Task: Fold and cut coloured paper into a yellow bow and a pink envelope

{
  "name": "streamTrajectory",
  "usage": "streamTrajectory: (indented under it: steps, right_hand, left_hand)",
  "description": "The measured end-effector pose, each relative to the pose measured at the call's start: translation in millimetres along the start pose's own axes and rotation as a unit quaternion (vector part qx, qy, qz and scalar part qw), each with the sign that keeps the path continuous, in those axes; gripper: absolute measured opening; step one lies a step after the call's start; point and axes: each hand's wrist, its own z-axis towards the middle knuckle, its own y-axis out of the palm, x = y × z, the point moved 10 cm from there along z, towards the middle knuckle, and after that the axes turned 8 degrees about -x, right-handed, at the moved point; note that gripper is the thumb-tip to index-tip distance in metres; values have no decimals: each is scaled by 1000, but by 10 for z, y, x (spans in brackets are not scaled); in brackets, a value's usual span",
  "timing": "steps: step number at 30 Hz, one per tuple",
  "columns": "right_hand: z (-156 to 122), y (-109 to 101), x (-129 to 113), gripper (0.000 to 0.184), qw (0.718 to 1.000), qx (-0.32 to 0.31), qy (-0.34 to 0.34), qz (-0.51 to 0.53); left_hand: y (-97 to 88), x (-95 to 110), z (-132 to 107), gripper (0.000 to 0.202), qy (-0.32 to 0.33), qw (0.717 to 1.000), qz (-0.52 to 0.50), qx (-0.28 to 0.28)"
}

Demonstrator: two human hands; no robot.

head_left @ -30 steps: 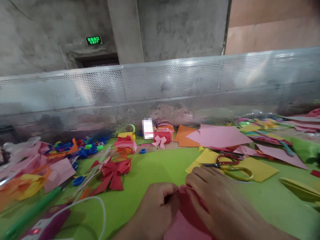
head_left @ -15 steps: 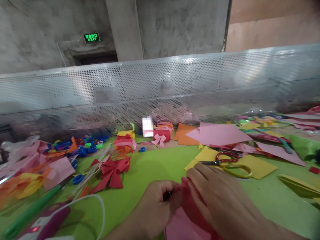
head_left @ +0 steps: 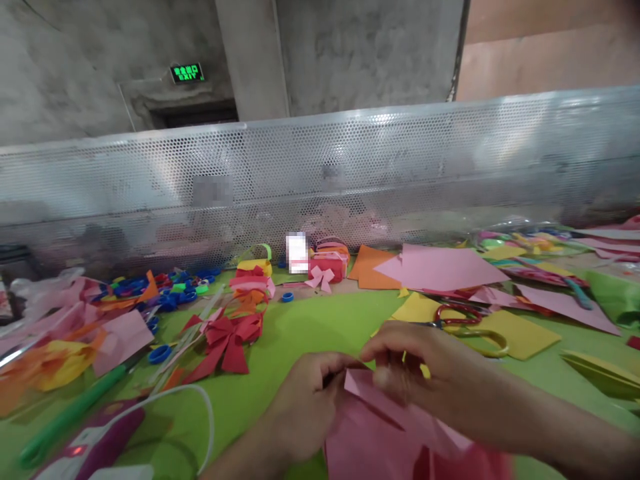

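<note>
Low in the head view, a folded pink paper (head_left: pixel 370 433) lies between my two hands, with flaps standing up and a redder part at its lower right. My left hand (head_left: pixel 313 400) pinches the paper's left upper edge between thumb and fingers. From the right, my right hand (head_left: pixel 425 367) reaches over the top, its bent fingers closed on a raised pink flap. The right fingertips are partly hidden behind the flap. Just beyond the right hand lie scissors (head_left: pixel 470 327) with red and yellow handles, on yellow paper sheets (head_left: pixel 525 333).
A green mat (head_left: pixel 300 327) covers the table. At left are red paper bows (head_left: pixel 227 340), a purple device (head_left: pixel 100 440) with a white cable, a green-handled tool (head_left: pixel 75 413) and blue rings (head_left: pixel 160 353). Pink sheets (head_left: pixel 445 267) lie behind, before a perforated metal screen (head_left: pixel 400 167).
The pink paper has opened out, its flaps now spread wider. My right hand has lifted and turned, with the fingers more bent. The left hand has shifted only slightly.
</note>
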Motion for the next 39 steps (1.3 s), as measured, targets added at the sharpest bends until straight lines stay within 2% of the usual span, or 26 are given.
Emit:
streamTrajectory:
  steps: [2,7,10,14,17,21,23,27,29,34,39]
  right_hand:
    - [43,-30,91,13,1000,-7,21,-12]
    - [97,132,194,11,995,-75,58,6]
    - [103,133,154,13,997,-62,51,11]
    - [116,92,193,18,997,-29,65,19]
    - [117,90,238,19,997,-12,70,40]
    - [110,180,259,12,993,-49,64,86]
    - [108,202,246,13,992,-70,56,88]
    - [112,142,234,25,995,-64,55,43]
    - [113,117,231,27,996,-56,59,34]
    - [105,122,206,26,997,-45,62,25]
    - [102,143,218,27,997,-39,64,24]
  left_hand:
    - [-19,-7,0,29,-8,1000,5,7]
    - [-145,-21,-15,26,-22,997,36,57]
    - [-225,-62,-34,24,-34,996,20,80]
    - [-306,-171,-75,40,-54,989,-82,108]
    - [-276,-171,-54,39,-44,992,-85,86]
    - [-210,-145,-10,32,-19,993,-103,56]
    - [-223,-135,-6,33,-12,991,-114,67]
    - [-269,-45,-23,40,11,990,-100,94]
    - [-269,6,-37,33,16,991,-88,98]
    - [-199,119,-41,12,33,996,-45,62]
    - [-282,69,-60,13,16,994,3,110]
